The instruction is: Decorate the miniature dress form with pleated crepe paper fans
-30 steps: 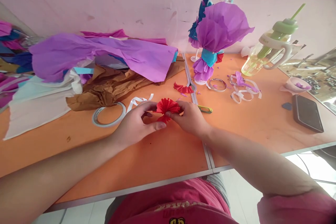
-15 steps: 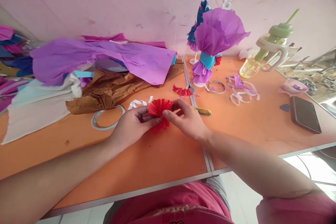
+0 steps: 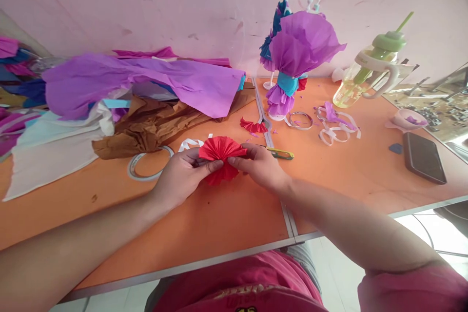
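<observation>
Hands (image 3: 177, 175) close tog. over orange tbl (image 3: 234, 219), forearms (image 3: 120, 226) angled in — both pinched firmly on red pleated paper (image 3: 222, 147)

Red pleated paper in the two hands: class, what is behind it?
Beyond the red pleated paper, the orange table and a white ribbon show. The left hand and right hand reach partly behind it; the covered finger parts and anything else hidden cannot be seen.

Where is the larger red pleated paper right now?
In the head view, the larger red pleated paper is just below centre, held by the left hand and the right hand, between the tape roll and the cutter.
</observation>
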The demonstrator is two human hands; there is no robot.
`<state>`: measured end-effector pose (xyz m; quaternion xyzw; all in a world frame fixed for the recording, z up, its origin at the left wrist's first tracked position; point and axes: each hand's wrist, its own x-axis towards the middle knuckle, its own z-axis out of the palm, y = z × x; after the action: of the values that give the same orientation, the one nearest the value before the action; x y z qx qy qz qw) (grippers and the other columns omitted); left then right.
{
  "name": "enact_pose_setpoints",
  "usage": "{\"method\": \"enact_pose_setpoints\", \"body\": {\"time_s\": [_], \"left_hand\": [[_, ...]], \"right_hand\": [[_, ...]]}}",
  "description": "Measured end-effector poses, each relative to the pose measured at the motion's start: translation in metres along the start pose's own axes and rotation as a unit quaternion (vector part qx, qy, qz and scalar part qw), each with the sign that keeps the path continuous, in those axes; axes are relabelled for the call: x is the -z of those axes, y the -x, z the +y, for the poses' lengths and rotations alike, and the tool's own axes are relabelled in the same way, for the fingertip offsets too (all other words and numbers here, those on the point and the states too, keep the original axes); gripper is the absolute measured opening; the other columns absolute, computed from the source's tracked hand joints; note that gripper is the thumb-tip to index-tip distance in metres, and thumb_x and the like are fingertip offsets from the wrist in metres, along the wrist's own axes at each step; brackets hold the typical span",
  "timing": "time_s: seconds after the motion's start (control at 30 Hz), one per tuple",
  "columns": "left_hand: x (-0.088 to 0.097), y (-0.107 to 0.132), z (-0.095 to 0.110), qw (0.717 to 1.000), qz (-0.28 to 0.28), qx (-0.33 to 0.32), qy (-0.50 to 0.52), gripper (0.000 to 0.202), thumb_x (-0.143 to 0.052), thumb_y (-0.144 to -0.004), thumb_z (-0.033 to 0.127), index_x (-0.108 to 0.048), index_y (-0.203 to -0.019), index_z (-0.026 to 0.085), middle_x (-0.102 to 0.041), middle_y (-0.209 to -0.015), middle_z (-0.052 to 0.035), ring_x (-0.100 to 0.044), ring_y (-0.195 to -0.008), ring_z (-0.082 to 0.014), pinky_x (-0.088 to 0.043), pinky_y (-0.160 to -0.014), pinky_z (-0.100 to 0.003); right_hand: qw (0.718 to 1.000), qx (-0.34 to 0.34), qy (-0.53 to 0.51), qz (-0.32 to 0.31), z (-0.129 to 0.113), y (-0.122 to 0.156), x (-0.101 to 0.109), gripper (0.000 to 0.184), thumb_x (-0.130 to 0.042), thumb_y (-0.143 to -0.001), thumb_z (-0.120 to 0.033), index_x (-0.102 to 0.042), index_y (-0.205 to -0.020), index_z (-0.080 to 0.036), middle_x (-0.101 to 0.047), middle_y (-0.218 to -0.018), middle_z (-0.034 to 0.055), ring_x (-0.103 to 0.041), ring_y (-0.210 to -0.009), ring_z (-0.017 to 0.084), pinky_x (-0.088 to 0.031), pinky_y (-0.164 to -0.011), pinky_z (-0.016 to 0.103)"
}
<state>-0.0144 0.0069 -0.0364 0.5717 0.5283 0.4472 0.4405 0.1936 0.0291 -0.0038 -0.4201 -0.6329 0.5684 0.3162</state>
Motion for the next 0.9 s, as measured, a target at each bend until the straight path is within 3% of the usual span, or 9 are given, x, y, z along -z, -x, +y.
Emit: {"method": "enact_pose_setpoints", "body": {"time_s": [0.07, 0.17, 0.27, 0.47, 0.6, 0.73, 0.83, 0.9], "left_hand": [[0.001, 0.000, -0.004, 1.000, 0.002, 0.005, 0.017, 0.037, -0.079, -0.078, 0.043, -0.076, -0.105, 0.019, -0.076, -0.095, -0.0039, -0.065, -0.087, -0.0207, -0.051, -0.084, -0.033], [0.003, -0.002, -0.008, 0.999, -0.007, 0.019, 0.032, 0.037, -0.080, -0.077, 0.042, -0.076, -0.106, 0.019, -0.076, -0.097, -0.0039, -0.066, -0.089, -0.0214, -0.051, -0.086, -0.034], [0.002, -0.002, -0.009, 0.999, -0.011, 0.028, 0.036, 0.035, -0.081, -0.076, 0.041, -0.077, -0.103, 0.019, -0.076, -0.097, -0.0043, -0.066, -0.093, -0.0223, -0.051, -0.090, -0.035], [0.000, -0.003, -0.011, 0.989, -0.037, 0.053, 0.131, 0.038, -0.080, -0.078, 0.039, -0.075, -0.112, 0.020, -0.076, -0.110, -0.0052, -0.067, -0.102, -0.0231, -0.051, -0.097, -0.037], [0.004, -0.005, -0.007, 0.985, -0.094, 0.058, 0.133, 0.043, -0.081, -0.079, 0.035, -0.071, -0.119, 0.021, -0.074, -0.119, -0.0063, -0.066, -0.110, -0.0226, -0.049, -0.103, -0.036], [0.006, -0.007, -0.004, 0.989, -0.126, 0.062, 0.050, 0.057, -0.086, -0.071, 0.034, -0.067, -0.123, 0.021, -0.073, -0.121, -0.0080, -0.069, -0.108, -0.0253, -0.053, -0.099, -0.038], [0.007, -0.006, -0.004, 0.990, -0.118, 0.064, -0.045, 0.049, -0.085, -0.071, 0.036, -0.072, -0.115, 0.017, -0.076, -0.111, -0.0083, -0.070, -0.101, -0.0274, -0.054, -0.094, -0.040], [0.007, -0.006, -0.004, 0.990, -0.115, 0.059, -0.055, 0.043, -0.082, -0.074, 0.037, -0.074, -0.110, 0.015, -0.077, -0.109, -0.0081, -0.070, -0.102, -0.0279, -0.054, -0.094, -0.039]], "right_hand": [[0.999, 0.001, -0.049, -0.015, 0.000, 0.000, 0.000, 0.025, -0.067, -0.083, -0.040, -0.067, -0.094, -0.017, -0.071, -0.089, 0.0021, -0.065, -0.082, 0.016, -0.050, -0.078, 0.029], [0.999, 0.004, -0.034, -0.015, 0.000, -0.001, 0.000, 0.035, -0.073, -0.080, -0.045, -0.067, -0.101, -0.018, -0.072, -0.095, 0.0031, -0.065, -0.085, 0.017, -0.051, -0.080, 0.030], [1.000, 0.012, -0.014, -0.013, 0.004, -0.004, -0.001, 0.037, -0.077, -0.075, -0.046, -0.068, -0.096, -0.017, -0.072, -0.090, 0.0022, -0.065, -0.081, 0.016, -0.051, -0.077, 0.029], [0.994, 0.019, -0.104, -0.035, 0.011, -0.008, -0.002, 0.035, -0.076, -0.077, -0.046, -0.068, -0.094, -0.016, -0.072, -0.089, 0.0027, -0.066, -0.082, 0.016, -0.051, -0.079, 0.029], [1.000, 0.009, 0.011, -0.002, 0.005, -0.005, 0.002, 0.025, -0.072, -0.081, -0.036, -0.069, -0.095, -0.015, -0.072, -0.091, 0.0023, -0.065, -0.082, 0.016, -0.049, -0.076, 0.028], [0.992, 0.029, 0.126, 0.000, 0.002, -0.005, 0.006, 0.016, -0.067, -0.082, -0.027, -0.071, -0.092, -0.015, -0.070, -0.084, 0.0002, -0.062, -0.076, 0.014, -0.046, -0.071, 0.026], [0.991, 0.027, 0.132, -0.009, 0.003, -0.005, 0.008, 0.015, -0.067, -0.082, -0.027, -0.070, -0.091, -0.015, -0.070, -0.081, 0.0002, -0.061, -0.073, 0.013, -0.046, -0.070, 0.026], [0.995, 0.024, 0.098, -0.011, 0.004, -0.005, 0.009, 0.021, -0.067, -0.083, -0.030, -0.070, -0.097, -0.016, -0.072, -0.088, 0.0018, -0.064, -0.079, 0.015, -0.048, -0.073, 0.027]]}}
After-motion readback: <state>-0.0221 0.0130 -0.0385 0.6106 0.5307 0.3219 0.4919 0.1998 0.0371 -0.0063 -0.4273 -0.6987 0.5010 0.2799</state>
